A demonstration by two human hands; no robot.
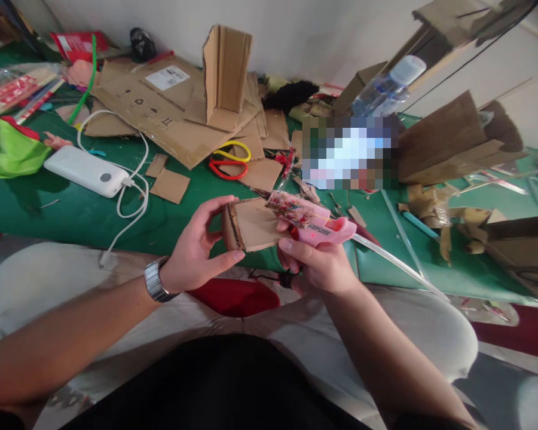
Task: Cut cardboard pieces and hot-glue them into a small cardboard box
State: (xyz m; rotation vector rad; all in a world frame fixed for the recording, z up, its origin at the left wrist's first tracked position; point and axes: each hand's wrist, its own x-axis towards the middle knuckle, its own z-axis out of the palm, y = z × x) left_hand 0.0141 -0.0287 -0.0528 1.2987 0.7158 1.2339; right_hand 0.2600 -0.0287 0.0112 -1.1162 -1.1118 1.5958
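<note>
My left hand (196, 248), with a metal watch on its wrist, is closed on a small folded cardboard piece (248, 226), thumb below and fingers on top. My right hand (316, 263) grips a pink hot glue gun (316, 222). The gun lies across the cardboard's right side with its nozzle pointing left over the piece. A clear glue stick (394, 263) sticks out of the gun's back toward the right. Both hands hover above my lap at the edge of the green mat (72, 209).
On the mat lie a white power bank (86, 171) with its white cable (132, 203), red and yellow scissors (228, 161), flattened cardboard sheets (161, 101), an upright cardboard fold (224, 74), a water bottle (385, 86), cardboard scraps at right and a green bag (9, 152).
</note>
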